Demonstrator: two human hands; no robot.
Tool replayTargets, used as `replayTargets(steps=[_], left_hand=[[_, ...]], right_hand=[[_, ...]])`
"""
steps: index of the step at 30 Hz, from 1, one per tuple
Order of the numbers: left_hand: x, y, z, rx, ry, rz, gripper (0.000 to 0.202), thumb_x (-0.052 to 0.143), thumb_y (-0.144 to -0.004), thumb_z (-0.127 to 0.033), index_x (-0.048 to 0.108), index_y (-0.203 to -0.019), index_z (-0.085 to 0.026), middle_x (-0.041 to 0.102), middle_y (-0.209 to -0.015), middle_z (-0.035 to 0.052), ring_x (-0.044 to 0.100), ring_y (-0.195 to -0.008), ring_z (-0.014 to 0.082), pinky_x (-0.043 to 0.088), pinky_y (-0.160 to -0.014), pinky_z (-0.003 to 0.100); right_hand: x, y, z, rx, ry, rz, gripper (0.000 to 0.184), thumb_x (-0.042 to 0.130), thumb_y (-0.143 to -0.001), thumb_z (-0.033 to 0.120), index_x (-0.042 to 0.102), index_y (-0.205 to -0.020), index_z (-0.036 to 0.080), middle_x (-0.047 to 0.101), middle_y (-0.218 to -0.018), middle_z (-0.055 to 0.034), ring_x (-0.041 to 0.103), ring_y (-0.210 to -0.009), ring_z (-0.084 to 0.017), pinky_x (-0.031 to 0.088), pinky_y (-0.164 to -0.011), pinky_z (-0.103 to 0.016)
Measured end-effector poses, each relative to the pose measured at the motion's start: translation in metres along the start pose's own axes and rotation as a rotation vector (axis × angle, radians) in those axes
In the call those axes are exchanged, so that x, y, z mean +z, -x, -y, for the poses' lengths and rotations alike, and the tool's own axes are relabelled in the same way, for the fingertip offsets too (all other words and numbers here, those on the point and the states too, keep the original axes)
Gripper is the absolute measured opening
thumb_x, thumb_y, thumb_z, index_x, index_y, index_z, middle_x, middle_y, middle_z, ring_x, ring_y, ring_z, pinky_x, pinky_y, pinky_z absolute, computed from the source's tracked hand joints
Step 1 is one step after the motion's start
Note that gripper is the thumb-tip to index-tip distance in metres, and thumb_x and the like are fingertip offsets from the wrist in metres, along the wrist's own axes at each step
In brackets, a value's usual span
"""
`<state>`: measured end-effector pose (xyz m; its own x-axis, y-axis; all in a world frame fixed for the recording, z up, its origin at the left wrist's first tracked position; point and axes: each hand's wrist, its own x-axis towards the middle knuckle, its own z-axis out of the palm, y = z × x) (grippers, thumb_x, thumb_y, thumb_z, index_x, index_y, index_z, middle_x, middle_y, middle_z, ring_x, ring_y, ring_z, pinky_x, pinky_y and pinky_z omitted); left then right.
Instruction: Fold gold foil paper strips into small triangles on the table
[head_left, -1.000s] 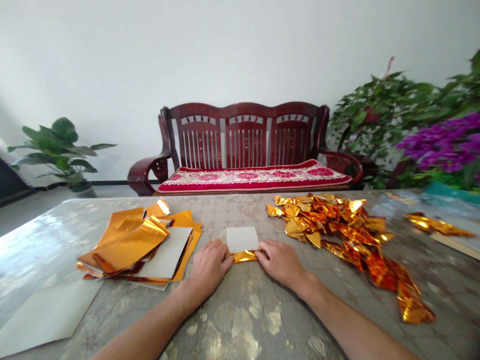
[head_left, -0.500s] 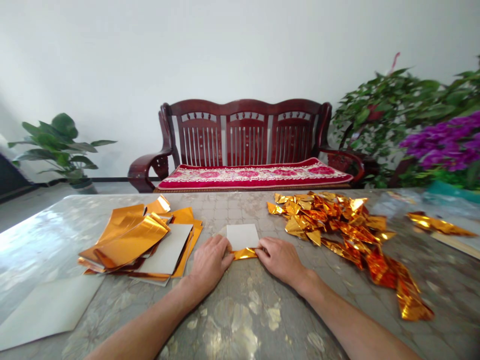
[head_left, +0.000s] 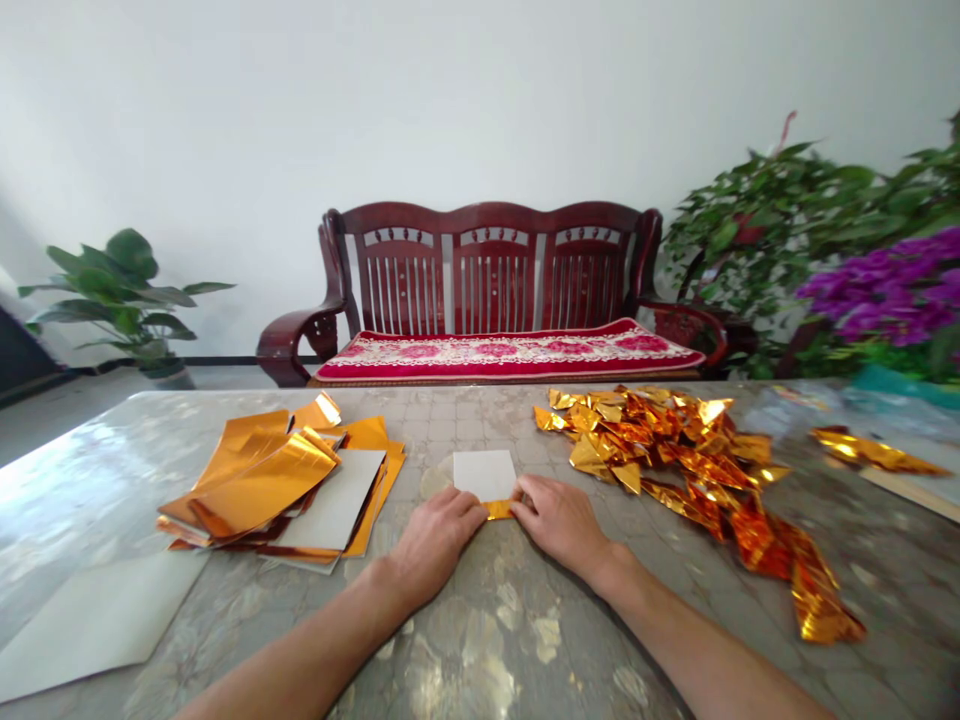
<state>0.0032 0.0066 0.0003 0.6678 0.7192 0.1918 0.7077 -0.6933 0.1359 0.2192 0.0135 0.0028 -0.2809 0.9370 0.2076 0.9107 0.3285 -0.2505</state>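
A small sheet of foil paper (head_left: 484, 472) lies on the table in front of me, white face up, its near edge turned over into a narrow gold strip. My left hand (head_left: 444, 525) presses on the left part of that strip, fingers closed together and covering it. At the right end of the strip my right hand (head_left: 559, 515) pinches the edge between thumb and curled fingers. Left of my hands sits a loose stack of gold foil sheets (head_left: 262, 475), some white side up. To the right spreads a heap of folded gold foil pieces (head_left: 675, 445).
A plain pale sheet (head_left: 97, 620) lies at the near left of the patterned table (head_left: 480, 640). Clear plastic (head_left: 795, 405) and one more folded gold piece (head_left: 877, 452) are at the far right. Behind the table stands a red wooden bench (head_left: 495, 270), with plants on both sides.
My left hand has slid right along the folded gold strip, covering more of it. The strip looks narrower and flatter. My right hand has stayed nearly in place.
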Motion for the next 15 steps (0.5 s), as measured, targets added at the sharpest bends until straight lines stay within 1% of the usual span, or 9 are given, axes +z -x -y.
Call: replayTargets(steps=[4, 6, 9, 12, 15], left_hand=[[-0.003, 0.002, -0.010, -0.038, -0.089, 0.028, 0.023, 0.048, -0.097, -0.022, 0.058, -0.118, -0.025, 0.063, -0.106, 0.0037, 0.055, -0.100, 0.0205, 0.046, -0.088, 0.033], [-0.005, 0.002, -0.016, -0.054, -0.113, 0.033, 0.023, 0.049, -0.096, -0.027, 0.057, -0.118, -0.025, 0.062, -0.108, 0.0048, 0.054, -0.100, 0.0219, 0.046, -0.089, 0.035], [-0.007, 0.001, -0.023, -0.051, -0.122, 0.026, 0.028, 0.051, -0.095, -0.036, 0.055, -0.120, -0.025, 0.060, -0.111, 0.0057, 0.053, -0.101, 0.0236, 0.045, -0.089, 0.037], [-0.005, 0.001, -0.025, -0.047, -0.121, 0.009, 0.034, 0.052, -0.094, -0.040, 0.053, -0.125, -0.025, 0.059, -0.114, 0.0060, 0.052, -0.101, 0.0241, 0.044, -0.090, 0.038], [-0.001, 0.000, -0.026, -0.048, -0.127, 0.001, 0.038, 0.054, -0.093, -0.039, 0.051, -0.129, -0.024, 0.058, -0.115, 0.0068, 0.052, -0.102, 0.0243, 0.043, -0.090, 0.038]], right_hand=[[0.000, 0.000, -0.001, -0.027, 0.037, 0.000, 0.010, 0.055, -0.092, 0.027, 0.063, -0.088, 0.023, 0.071, -0.089, -0.0009, 0.063, -0.081, -0.016, 0.034, -0.067, -0.027], [0.001, 0.000, -0.002, -0.062, 0.066, -0.018, 0.011, 0.054, -0.093, 0.026, 0.063, -0.087, 0.022, 0.070, -0.089, -0.0018, 0.062, -0.084, -0.017, 0.035, -0.070, -0.028], [0.002, 0.001, 0.000, -0.110, 0.116, -0.070, 0.012, 0.053, -0.093, 0.024, 0.062, -0.086, 0.021, 0.068, -0.089, -0.0034, 0.059, -0.088, -0.019, 0.036, -0.076, -0.030], [0.005, 0.003, 0.006, -0.129, 0.127, -0.110, 0.013, 0.052, -0.095, 0.025, 0.062, -0.087, 0.021, 0.066, -0.091, -0.0046, 0.056, -0.090, -0.021, 0.035, -0.079, -0.032], [0.008, 0.003, 0.013, -0.110, 0.124, -0.113, 0.013, 0.052, -0.096, 0.028, 0.061, -0.090, 0.021, 0.065, -0.095, -0.0054, 0.054, -0.092, -0.022, 0.035, -0.081, -0.033]])
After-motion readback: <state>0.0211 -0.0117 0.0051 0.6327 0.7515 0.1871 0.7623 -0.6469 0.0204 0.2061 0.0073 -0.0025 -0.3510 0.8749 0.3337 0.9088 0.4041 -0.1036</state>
